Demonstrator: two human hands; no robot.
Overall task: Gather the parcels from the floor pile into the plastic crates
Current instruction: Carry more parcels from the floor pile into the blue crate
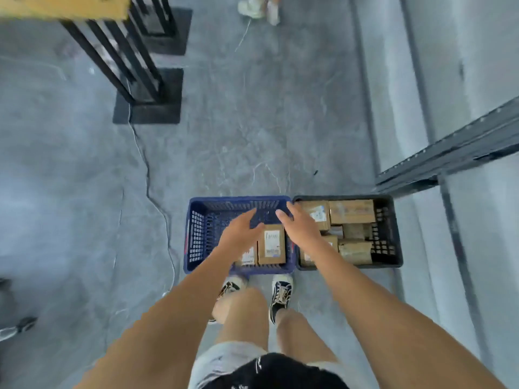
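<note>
Person stands on grey concrete floor [84,192], both shoes [281,293] just short of the crates. Both bare arms reach forward and down.

Left hand [241,231]: over the blue crate [196,234], fingers straight and spread, grip wide, holding nothing. It partly covers one parcel below it.

Right hand [299,224]: over the seam between the two crates, fingers extended, grip wide, holding nothing.

Blue crate: two brown cardboard parcels [271,244] side by side in the near right part, labels up; rest of crate floor bare lattice.

Black crate [389,234]: touching the blue crate on its right side, holding several brown boxes [351,211] packed close, some overlapping; count cannot be told.

Further out: thin cable [146,169] runs across the floor at left. Black metal legs [134,66] on square base plates, far left. Grey metal rail [449,153] at right. Another person's shoes [258,9] at the top edge, blurred.
</note>
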